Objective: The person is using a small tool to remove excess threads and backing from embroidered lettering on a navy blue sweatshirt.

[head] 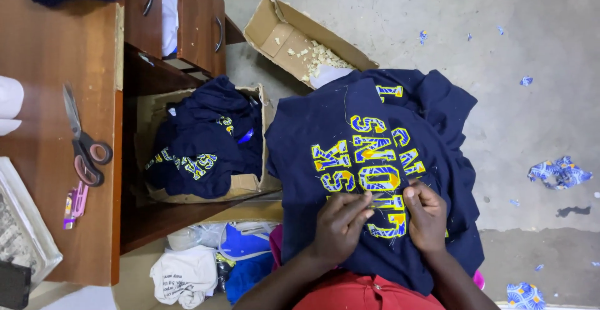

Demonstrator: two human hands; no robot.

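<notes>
the navy garment [350,160] lies spread across my lap, its yellow and blue patterned appliqué letters [369,166] facing up, the lettered panel just under both hands. my left hand [340,225] is curled on the cloth with thumb and forefinger pinched narrow around a small thin metal tool [380,196], whose tip rests at the letter edge; i cannot tell exactly what kind of tool it is. my right hand [427,217] presses the fabric beside it, fingers closed down on the cloth and holding it taut. a loose thread [345,107] trails up across the upper part of the garment. risk, as i judge it: if the cloth goes slack or the tool tip slips, it could nick the navy fabric or a letter edge; the right fingers sit close to the tip and could be pricked. to my left a cardboard box [250,185] holds more navy garments [206,141] of the same kind. further left, scissors [84,144] and a small pink clip-like item [75,205] lie on the wooden desk [50,66]. a second open cardboard box [300,38] with pale scraps sits on the concrete floor [531,47], where patterned fabric offcuts [558,172] are scattered.
</notes>
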